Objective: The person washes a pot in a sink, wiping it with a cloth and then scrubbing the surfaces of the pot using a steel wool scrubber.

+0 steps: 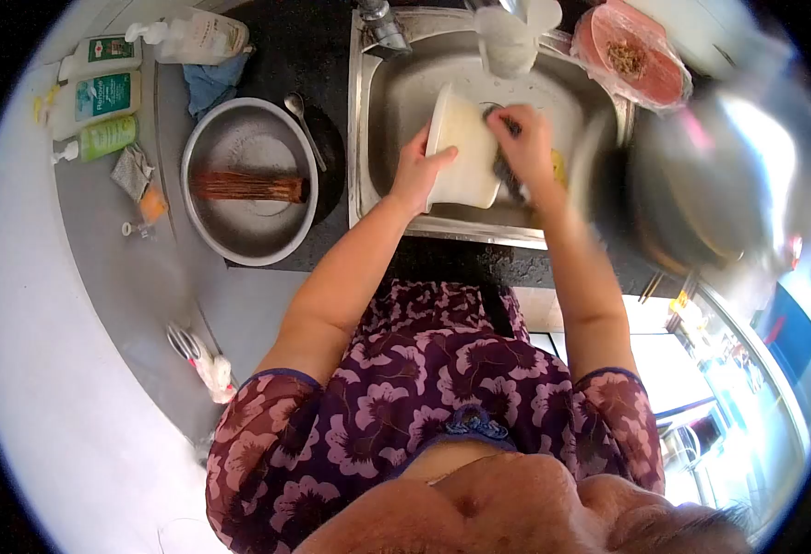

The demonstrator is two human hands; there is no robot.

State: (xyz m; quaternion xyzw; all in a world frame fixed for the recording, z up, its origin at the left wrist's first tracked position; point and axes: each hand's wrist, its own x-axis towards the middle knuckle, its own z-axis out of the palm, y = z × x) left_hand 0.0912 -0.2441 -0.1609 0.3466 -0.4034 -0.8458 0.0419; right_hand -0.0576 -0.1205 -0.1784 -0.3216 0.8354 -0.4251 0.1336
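Observation:
Over the metal sink (361,138), my left hand (414,174) grips the rim of a white plastic container (461,152), which is tilted on its side. My right hand (527,146) is closed on a dark cloth or scrubber (503,170) and presses it to the container's outer side; its exact kind is unclear. Something yellow (558,168) shows in the sink beside my right wrist. Above them, near the faucet (385,26), hangs a blurred translucent cup-like thing (507,44).
Left of the sink, a metal basin (204,226) holds a bundle of thin brown sticks (248,187), with a spoon (299,120) alongside. Several bottles (108,96) and a blue cloth (213,85) sit farther left. A plastic-wrapped pink bowl (599,32) and a large shiny metal object (728,166) are at right.

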